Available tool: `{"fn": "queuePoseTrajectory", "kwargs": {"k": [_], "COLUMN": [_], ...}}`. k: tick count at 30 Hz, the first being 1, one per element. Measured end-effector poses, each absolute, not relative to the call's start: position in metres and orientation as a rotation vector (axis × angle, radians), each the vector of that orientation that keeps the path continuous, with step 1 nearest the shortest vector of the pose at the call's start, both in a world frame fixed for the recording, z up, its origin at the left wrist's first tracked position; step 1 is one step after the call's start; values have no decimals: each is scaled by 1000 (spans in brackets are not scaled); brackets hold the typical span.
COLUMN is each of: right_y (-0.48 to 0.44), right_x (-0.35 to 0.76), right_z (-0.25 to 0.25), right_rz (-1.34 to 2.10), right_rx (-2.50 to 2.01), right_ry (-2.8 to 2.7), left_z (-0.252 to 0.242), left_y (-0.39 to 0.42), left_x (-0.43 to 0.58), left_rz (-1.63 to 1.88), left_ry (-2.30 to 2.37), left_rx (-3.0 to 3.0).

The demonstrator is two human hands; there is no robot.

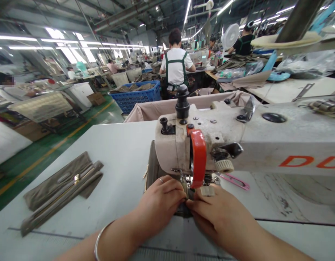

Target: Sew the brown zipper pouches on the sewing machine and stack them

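Observation:
A white sewing machine (pixel 172 145) with a red guard (pixel 199 157) stands over dark grey-brown fabric (pixel 154 170) with a zipper along its left edge. Just left of the needle area, my left hand (pixel 162 195) is closed on the fabric, fingertips pinched together. My right hand (pixel 217 210) is closed too, its fingers on the fabric at the front of the presser foot, touching or nearly touching the left fingertips. The fabric between the hands is mostly hidden by the fingers and the machine head.
Zippered fabric pieces (pixel 61 185) lie on the white table (pixel 115 145) at left. Pink thread snips (pixel 236 181) rest under the machine arm. Beyond the table are a pink cloth-lined bin (pixel 153 108), a blue crate (pixel 137 98) and a seated person (pixel 176 65).

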State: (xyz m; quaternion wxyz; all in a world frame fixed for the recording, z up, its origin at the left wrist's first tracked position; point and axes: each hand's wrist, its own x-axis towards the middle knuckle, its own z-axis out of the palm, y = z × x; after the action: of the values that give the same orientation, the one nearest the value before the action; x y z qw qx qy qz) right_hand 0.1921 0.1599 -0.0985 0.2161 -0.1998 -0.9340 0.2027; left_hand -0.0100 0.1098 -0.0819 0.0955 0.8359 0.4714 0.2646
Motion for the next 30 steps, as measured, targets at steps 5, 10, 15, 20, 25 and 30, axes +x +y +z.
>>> {"fn": "queuePoseTrajectory", "kwargs": {"k": [5, 10, 15, 20, 25, 30], "right_y": [164, 166, 165, 165, 163, 162], "right_x": [200, 201, 200, 197, 196, 195], "right_z": [-94, -90, -92, -92, -93, -94], "right_rz": [556, 518, 548, 638, 607, 571], "right_rx": [-637, -695, -659, -610, -646, -719], "right_ry": [-2625, -2629, -2605, -2598, -2583, -2599], "left_z": [-76, -77, -80, -79, -72, -73], "left_y": [111, 113, 111, 111, 119, 128], "left_x": [-9, -12, -16, -19, -21, -24], "left_rz": [768, 781, 747, 705, 617, 580], "left_ry": [1348, 1331, 1347, 1316, 1300, 1346], "left_rx": [2522, 2519, 2480, 2442, 2414, 2493]}}
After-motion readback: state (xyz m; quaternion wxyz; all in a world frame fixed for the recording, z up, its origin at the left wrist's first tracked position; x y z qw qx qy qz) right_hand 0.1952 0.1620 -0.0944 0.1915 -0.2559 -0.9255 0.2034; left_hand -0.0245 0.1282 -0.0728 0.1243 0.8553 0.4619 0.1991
